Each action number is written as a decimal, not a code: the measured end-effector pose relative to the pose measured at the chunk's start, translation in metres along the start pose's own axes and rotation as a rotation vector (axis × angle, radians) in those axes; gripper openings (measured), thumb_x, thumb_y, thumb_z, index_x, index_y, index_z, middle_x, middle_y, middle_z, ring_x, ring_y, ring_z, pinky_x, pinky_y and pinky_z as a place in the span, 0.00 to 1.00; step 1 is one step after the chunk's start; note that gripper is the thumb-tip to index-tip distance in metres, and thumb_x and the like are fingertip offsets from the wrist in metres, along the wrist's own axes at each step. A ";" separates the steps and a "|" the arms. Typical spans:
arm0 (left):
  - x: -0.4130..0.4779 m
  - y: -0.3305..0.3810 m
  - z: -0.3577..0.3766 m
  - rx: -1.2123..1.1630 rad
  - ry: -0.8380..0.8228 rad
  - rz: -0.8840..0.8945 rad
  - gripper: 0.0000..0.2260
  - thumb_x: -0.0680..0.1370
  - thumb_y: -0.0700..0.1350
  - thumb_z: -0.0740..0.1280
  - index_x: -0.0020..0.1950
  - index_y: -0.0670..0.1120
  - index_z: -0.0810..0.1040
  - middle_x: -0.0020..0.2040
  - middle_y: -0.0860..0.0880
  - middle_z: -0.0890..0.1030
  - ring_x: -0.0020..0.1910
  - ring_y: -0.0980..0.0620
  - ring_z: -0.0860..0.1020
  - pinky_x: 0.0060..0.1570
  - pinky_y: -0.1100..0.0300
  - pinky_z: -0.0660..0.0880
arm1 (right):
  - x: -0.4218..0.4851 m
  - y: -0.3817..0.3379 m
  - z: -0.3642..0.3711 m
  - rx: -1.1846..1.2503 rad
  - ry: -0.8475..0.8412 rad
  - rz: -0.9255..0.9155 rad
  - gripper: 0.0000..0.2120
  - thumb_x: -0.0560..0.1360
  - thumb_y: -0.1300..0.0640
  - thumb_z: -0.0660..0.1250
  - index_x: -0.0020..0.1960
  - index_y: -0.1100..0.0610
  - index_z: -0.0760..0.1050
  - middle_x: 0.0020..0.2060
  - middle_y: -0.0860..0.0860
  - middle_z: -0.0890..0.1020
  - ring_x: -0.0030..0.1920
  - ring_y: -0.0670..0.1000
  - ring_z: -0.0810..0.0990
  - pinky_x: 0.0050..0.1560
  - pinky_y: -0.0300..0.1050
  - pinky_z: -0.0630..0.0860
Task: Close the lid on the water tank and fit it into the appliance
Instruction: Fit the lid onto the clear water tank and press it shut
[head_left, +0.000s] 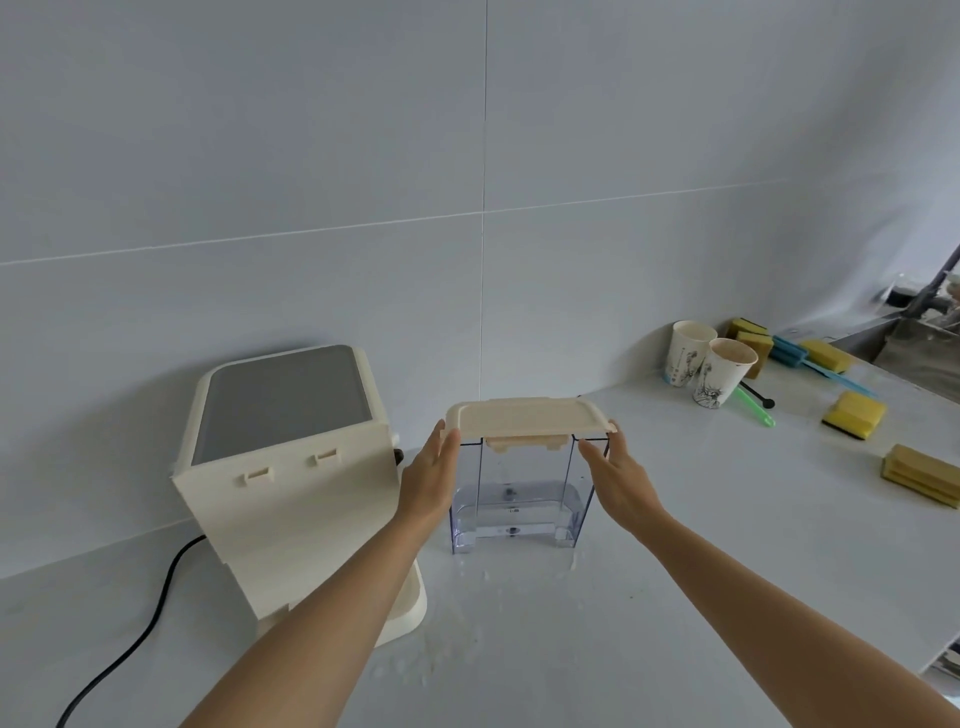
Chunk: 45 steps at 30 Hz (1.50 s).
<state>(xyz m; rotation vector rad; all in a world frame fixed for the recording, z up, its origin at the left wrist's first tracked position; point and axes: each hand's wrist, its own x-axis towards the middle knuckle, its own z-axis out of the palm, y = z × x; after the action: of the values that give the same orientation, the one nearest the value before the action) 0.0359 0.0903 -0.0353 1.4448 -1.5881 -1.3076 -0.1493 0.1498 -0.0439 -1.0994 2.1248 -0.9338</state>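
Observation:
A clear plastic water tank (519, 499) stands upright on the white counter, with a little water at its bottom. A cream lid (524, 415) lies flat across its top. My left hand (428, 480) presses flat against the tank's left side, fingertips at the lid's left edge. My right hand (621, 480) mirrors it on the right side, fingertips at the lid's right edge. The cream appliance (291, 467) stands to the left of the tank, its back with two slots facing me and a grey panel on top.
A black power cord (150, 613) runs from the appliance toward the lower left. Two paper cups (706, 364), several yellow sponges (852, 415) and coloured utensils lie at the right. A sink (919, 358) sits at the far right. Water drops speckle the counter (519, 649).

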 end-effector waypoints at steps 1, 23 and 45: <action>0.000 0.000 0.000 0.004 0.000 -0.004 0.23 0.81 0.54 0.51 0.75 0.51 0.58 0.76 0.51 0.63 0.75 0.50 0.60 0.70 0.58 0.57 | 0.000 0.001 0.000 0.012 0.005 0.001 0.28 0.78 0.47 0.51 0.75 0.52 0.49 0.59 0.60 0.74 0.51 0.57 0.72 0.49 0.49 0.67; 0.009 0.023 -0.002 -0.189 -0.047 -0.238 0.34 0.77 0.56 0.58 0.77 0.51 0.44 0.78 0.48 0.54 0.76 0.46 0.56 0.71 0.49 0.56 | 0.022 -0.023 -0.030 0.230 -0.009 0.014 0.32 0.76 0.46 0.56 0.75 0.54 0.48 0.75 0.57 0.59 0.74 0.59 0.58 0.70 0.54 0.58; 0.028 0.023 0.013 -0.358 -0.033 -0.489 0.28 0.75 0.51 0.65 0.73 0.44 0.62 0.72 0.43 0.64 0.71 0.42 0.65 0.68 0.53 0.64 | 0.060 -0.030 -0.020 0.110 -0.147 0.018 0.13 0.71 0.52 0.67 0.48 0.60 0.74 0.42 0.52 0.74 0.40 0.50 0.72 0.35 0.42 0.69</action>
<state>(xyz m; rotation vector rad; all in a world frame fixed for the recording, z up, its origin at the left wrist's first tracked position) 0.0101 0.0644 -0.0233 1.6344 -0.9734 -1.7896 -0.1802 0.0931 -0.0183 -1.0590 1.9386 -0.9216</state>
